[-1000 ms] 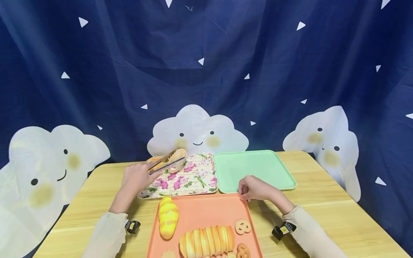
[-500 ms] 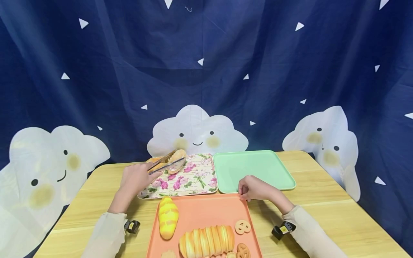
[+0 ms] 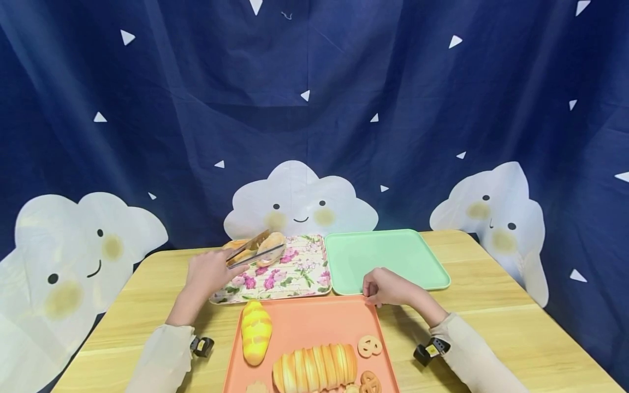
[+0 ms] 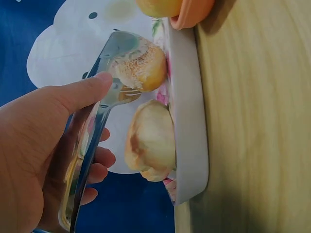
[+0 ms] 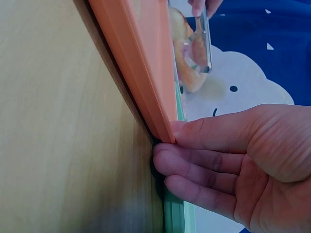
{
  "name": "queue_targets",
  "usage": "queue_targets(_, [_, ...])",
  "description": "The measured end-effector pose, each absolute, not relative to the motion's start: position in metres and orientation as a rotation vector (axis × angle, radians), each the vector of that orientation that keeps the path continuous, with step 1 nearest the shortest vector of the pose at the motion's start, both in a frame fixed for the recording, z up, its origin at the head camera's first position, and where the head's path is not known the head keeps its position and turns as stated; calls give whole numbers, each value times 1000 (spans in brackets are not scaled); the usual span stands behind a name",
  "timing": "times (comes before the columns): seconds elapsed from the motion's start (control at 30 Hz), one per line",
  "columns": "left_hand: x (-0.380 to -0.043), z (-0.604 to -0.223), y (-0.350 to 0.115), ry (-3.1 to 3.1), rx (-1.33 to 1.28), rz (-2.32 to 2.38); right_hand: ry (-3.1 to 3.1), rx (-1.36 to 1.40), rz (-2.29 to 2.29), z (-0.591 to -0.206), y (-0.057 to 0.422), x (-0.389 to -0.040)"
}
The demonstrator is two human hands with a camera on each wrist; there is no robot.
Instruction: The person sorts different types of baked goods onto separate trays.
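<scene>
My left hand (image 3: 211, 270) grips metal tongs (image 3: 255, 256) over the left part of a floral tray (image 3: 304, 267). A round bread roll with a crumbly pale topping (image 4: 148, 70) lies at the tongs' tips, low on the tray; whether the tips press it is unclear. Beside it on the same tray is a paler bread roll (image 4: 150, 141), partly behind the tongs in the head view. With thumb and fingers, my right hand (image 3: 388, 286) pinches the far right corner of an orange tray (image 3: 314, 314).
On the orange tray lie a yellow bread (image 3: 256, 333), a ridged loaf (image 3: 315, 368) and pretzel-shaped cookies (image 3: 369, 346), with more pieces cut off by the frame's lower edge. A green tray (image 3: 383, 256) adjoins the floral one. A dark blue curtain (image 3: 314, 131) hangs behind the wooden table (image 3: 491, 305).
The tongs and the topped roll have sunk slightly toward the floral tray, and the tongs' arms stand a little wider apart. My right hand has stayed at the orange tray's corner.
</scene>
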State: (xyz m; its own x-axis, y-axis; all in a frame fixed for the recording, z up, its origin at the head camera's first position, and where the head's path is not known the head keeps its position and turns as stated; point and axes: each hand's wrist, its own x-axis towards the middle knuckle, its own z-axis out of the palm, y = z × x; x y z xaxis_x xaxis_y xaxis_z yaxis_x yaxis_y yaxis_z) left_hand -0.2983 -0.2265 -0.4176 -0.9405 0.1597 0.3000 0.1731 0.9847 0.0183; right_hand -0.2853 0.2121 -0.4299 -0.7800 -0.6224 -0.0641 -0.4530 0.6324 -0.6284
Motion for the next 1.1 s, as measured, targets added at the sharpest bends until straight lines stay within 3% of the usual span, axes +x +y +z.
queue_targets(0.5, [-298, -419, -229, -2751, -226, -105, 2591, -876, -874, -430, 211, -283])
queue_targets(1.1, [-277, -376, -221, -2744, -349, -221, 2587, -898, -887, -429, 212, -284])
